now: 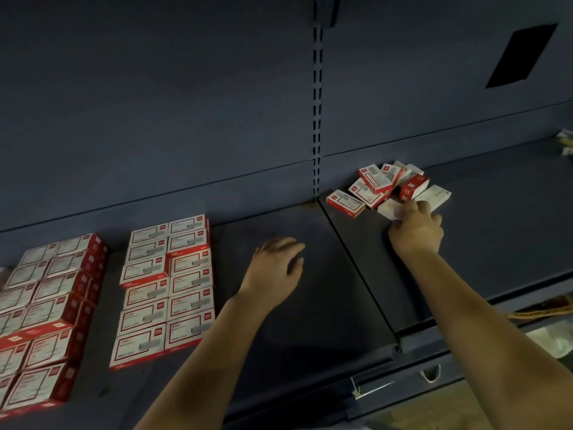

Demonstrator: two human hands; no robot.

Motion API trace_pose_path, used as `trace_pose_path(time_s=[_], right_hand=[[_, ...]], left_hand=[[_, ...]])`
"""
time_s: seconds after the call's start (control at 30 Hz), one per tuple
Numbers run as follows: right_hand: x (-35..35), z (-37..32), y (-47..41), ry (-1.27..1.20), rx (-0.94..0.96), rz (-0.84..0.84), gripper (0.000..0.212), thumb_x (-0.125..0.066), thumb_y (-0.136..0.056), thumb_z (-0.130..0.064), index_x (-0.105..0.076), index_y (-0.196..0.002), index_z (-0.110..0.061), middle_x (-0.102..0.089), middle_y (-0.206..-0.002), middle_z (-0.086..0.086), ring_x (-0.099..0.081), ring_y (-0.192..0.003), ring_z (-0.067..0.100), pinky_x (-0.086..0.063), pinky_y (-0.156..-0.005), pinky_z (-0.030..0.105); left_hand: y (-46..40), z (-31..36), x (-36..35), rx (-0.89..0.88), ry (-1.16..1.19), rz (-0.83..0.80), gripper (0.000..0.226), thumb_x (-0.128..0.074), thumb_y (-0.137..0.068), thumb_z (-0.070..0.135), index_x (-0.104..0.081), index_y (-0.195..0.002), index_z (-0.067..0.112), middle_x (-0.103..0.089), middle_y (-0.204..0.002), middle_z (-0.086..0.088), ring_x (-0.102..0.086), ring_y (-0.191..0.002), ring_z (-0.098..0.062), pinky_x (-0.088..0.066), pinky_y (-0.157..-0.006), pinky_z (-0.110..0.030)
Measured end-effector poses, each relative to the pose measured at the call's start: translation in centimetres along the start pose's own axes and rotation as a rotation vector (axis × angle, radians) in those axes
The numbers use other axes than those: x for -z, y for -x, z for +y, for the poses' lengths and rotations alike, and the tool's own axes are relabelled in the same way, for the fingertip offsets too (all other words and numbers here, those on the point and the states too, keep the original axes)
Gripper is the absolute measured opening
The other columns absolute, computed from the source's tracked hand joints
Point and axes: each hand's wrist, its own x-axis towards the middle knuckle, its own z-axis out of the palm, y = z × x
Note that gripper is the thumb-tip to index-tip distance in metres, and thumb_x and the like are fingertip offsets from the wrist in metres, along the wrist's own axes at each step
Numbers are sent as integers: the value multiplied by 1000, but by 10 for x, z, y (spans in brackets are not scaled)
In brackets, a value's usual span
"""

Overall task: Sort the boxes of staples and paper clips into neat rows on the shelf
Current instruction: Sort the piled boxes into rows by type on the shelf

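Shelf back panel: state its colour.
The shelf back panel is a dark blue-grey, seen in the head view.

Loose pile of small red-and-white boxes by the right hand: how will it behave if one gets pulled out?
The loose pile of small red-and-white cardboard boxes lies at mixed angles, some leaning on others, so neighbours will probably slide or topple. Each looks rigid and flat-sided: unlikely to roll. The right hand pinches one with fingertips, suggesting it is light.

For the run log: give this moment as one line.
right hand: grips white box at loose pile | left hand: open, empty | sorted rows: left
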Motion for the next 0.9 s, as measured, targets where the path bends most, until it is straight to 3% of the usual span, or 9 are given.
trace_pose_path(time_s=[0.13,0.27,0.43,0.6,0.73,0.83,0.9], right_hand=[[2,-2,16,-53,25,-73,37,-59,-85,-16,-48,-120,-7,-39,-131,14,-45,-112,35,-43,-92,45],[9,-7,32,-58,-13,-189,50,-61,-85,-16,-41,-130,-8,-35,-133,13,-51,-110,32,-46,-83,37],[15,-9,59,-44,68,-323,39,-61,-85,-19,-52,-121,-9,-40,-128,13,-53,-106,29,-43,-82,29],[24,-13,95,-158,237,-414,30,-62,-82,-13,-54,-111,-11,-43,-112,8,-53,-101,31,-41,-80,27],[33,-26,115,-251,439,-448,36,-71,-75,-10,-53,-105,-19,-46,-105,0,-51,-90,14,-36,-64,11],[37,-39,123,-310,587,-431,41,-76,-71,-7,-56,-104,-21,-46,-101,-9,-49,-87,4,-38,-70,5],[37,-49,126,-395,680,-401,45,-78,-66,-2,-60,-104,-18,-49,-100,-9,-52,-89,3,-39,-73,6]], left_hand=[[-3,9,-10,-40,20,-4,33,-54,-92,16,-59,-124,10,-55,-128,-5,-47,-121,-21,-37,-102,-38],[-8,20,-16,-88,60,36,32,-57,-90,13,-61,-121,8,-58,-124,-7,-51,-117,-23,-41,-98,-38],[-8,32,-16,-85,158,33,36,-56,-91,14,-56,-127,10,-57,-125,-5,-51,-116,-19,-42,-97,-33],[2,37,2,56,324,-16,37,-53,-94,23,-54,-130,15,-56,-129,2,-50,-118,-8,-35,-95,-14],[13,29,23,186,545,-149,26,-57,-92,25,-65,-116,17,-67,-111,7,-59,-100,2,-46,-92,-19],[26,20,41,272,756,-198,13,-60,-89,20,-71,-96,19,-72,-91,5,-66,-84,-3,-52,-81,-20],[36,12,54,341,867,-182,10,-62,-87,16,-71,-92,18,-73,-88,-2,-68,-83,-11,-54,-81,-25]])
